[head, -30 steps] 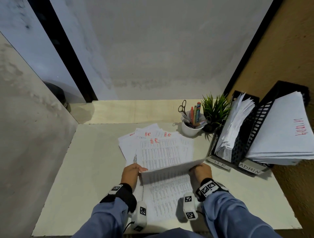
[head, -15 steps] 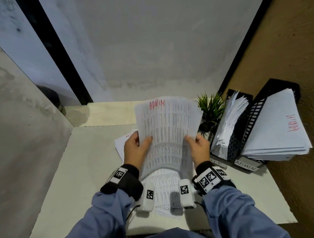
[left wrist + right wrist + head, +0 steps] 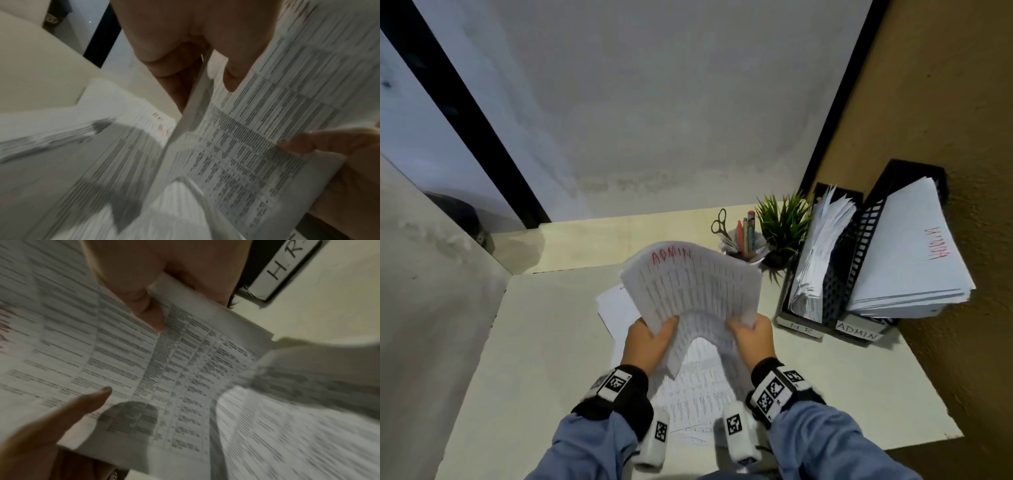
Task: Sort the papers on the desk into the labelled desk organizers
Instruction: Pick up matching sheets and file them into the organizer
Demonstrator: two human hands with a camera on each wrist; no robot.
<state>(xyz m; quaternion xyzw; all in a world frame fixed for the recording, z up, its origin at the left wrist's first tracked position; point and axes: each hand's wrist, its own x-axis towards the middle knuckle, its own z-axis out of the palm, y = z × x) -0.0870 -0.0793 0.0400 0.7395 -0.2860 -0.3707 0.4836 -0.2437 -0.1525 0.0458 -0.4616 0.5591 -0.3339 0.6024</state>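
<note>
Head view recorded one bowed ADMIN sheet (image 3: 690,284) raised above desk papers (image 3: 698,387), left hand (image 3: 650,341) and right hand (image 3: 751,337) each pinching a lower corner.

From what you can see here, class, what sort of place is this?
Most likely an office desk in a corner: two black desk organizers labelled HR and ADMIN, printed papers marked ADMIN in both hands, and a pen cup with scissors.
</note>
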